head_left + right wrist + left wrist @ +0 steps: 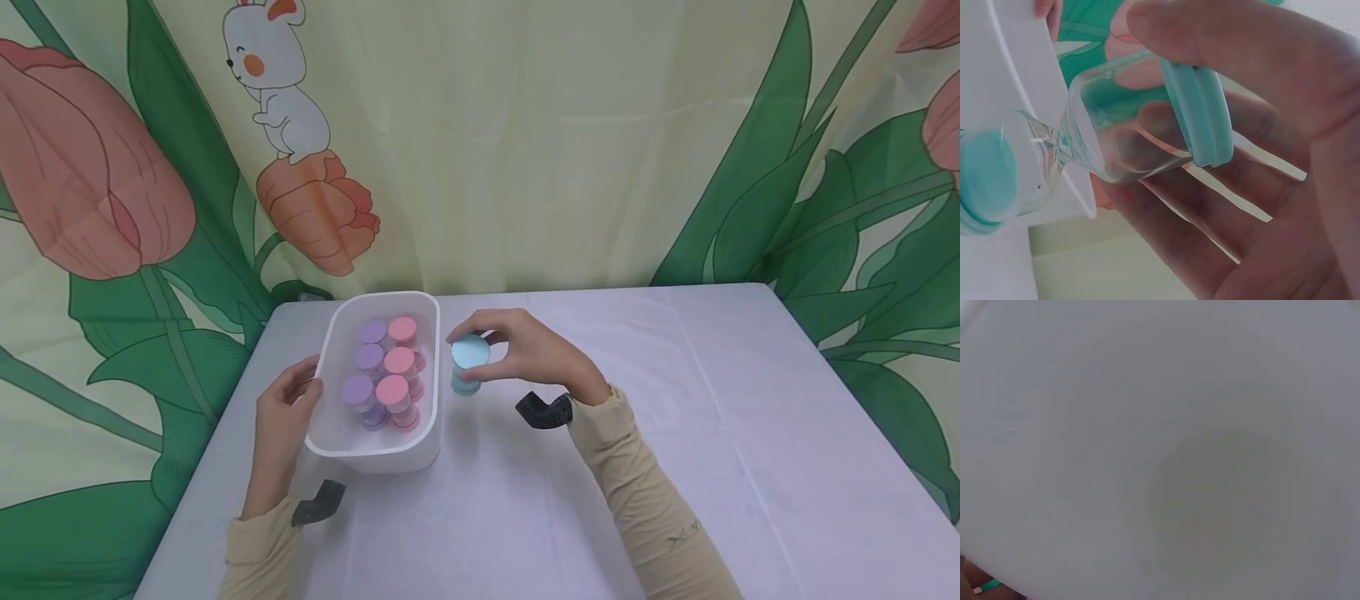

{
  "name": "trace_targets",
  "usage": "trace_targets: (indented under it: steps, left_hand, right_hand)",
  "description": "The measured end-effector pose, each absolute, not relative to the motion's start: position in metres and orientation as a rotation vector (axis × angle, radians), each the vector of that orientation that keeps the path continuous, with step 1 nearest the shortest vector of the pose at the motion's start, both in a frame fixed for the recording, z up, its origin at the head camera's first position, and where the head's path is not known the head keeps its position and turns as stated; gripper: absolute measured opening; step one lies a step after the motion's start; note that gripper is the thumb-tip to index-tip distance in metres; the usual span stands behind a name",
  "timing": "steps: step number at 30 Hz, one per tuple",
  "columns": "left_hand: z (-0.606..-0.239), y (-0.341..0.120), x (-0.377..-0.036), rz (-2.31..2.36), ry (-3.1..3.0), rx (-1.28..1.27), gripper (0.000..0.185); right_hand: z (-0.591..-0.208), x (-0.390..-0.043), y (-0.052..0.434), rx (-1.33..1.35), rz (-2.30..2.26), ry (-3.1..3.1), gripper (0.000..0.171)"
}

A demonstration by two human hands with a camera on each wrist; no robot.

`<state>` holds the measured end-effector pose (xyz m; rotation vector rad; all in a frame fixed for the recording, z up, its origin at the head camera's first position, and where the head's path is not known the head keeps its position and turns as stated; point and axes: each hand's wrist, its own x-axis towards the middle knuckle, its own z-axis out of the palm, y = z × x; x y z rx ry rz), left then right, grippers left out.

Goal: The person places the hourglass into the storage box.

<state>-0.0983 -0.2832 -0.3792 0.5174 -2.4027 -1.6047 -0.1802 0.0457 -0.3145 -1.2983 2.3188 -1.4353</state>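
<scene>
My right hand (pixel 536 350) grips a sand timer (pixel 470 354) with light blue caps, thumb on one side and fingers on the other. It is upright, just right of a white plastic bin (pixel 431 442). In the right wrist view, the clear glass waist of the sand timer (pixel 1129 119) shows, and teal colour fills its far end. My left hand (pixel 281 417) holds the bin's left rim. Inside the bin stand several purple-capped sand timers (pixel 358 392) and several pink-capped sand timers (pixel 393 392). The pale bin wall (pixel 1147 394) nearly fills the left wrist view.
A white cloth covers the table (pixel 615 500). Behind it hangs a curtain (pixel 525 167) printed with tulips, leaves and a rabbit. Black wrist mounts (pixel 543 411) stick out from both sleeves.
</scene>
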Motion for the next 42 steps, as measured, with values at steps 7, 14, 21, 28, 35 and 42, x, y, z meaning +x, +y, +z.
trace_targets:
  steps: [7,14,21,28,35,42]
  left_hand:
    - [-0.379,-0.284,-0.099,-1.603,-2.405,0.514,0.042]
    - [-0.380,-0.285,-0.100,-1.598,-2.404,0.504,0.042]
    - [-0.379,-0.285,-0.100,-1.600,-2.414,0.506,0.043]
    - [-0.378,-0.284,-0.101,-1.585,-2.419,0.499,0.042]
    - [-0.379,-0.286,-0.100,-1.583,-2.426,0.504,0.043]
    - [-0.379,-0.286,-0.099,-1.606,-2.417,0.506,0.043]
  right_hand:
    - [-0.303,-0.182,0.039,-1.337,-1.423,2.336,0.036]
    - [-0.290,-0.184,0.031,-1.356,-1.407,2.340,0.033]
    - [-0.282,-0.184,0.022,-1.386,-1.425,2.301,0.030]
    - [-0.281,-0.185,0.005,-1.427,-1.492,2.238,0.031]
    - [-0.282,-0.183,-0.016,-1.414,-1.507,2.176,0.033]
    - [-0.286,-0.182,-0.035,-1.412,-1.520,2.133,0.034]
